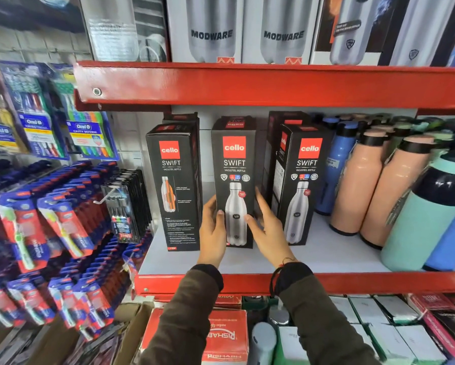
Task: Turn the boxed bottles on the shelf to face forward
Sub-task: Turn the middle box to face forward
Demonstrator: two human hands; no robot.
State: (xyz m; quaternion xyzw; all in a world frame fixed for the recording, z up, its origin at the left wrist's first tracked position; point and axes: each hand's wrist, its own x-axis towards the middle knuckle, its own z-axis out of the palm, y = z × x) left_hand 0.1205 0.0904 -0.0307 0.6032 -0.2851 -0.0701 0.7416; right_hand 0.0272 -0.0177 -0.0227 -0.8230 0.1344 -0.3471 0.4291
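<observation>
Two hands' fingers clamped on upright middle boxed bottle (234, 180), front face forward, left hand (212, 230), right hand (270, 227)

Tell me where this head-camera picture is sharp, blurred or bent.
Head view: sharpest at the middle cello box between the left hand and right hand; toothbrush packs at the left edge are smeared; wide-angle distortion bows the red shelf edge and leans the outer bottles; light even, mild glare on boxes.

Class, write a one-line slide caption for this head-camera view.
Both hands, left and right, grip the middle Cello Swift box on the shelf.
</observation>
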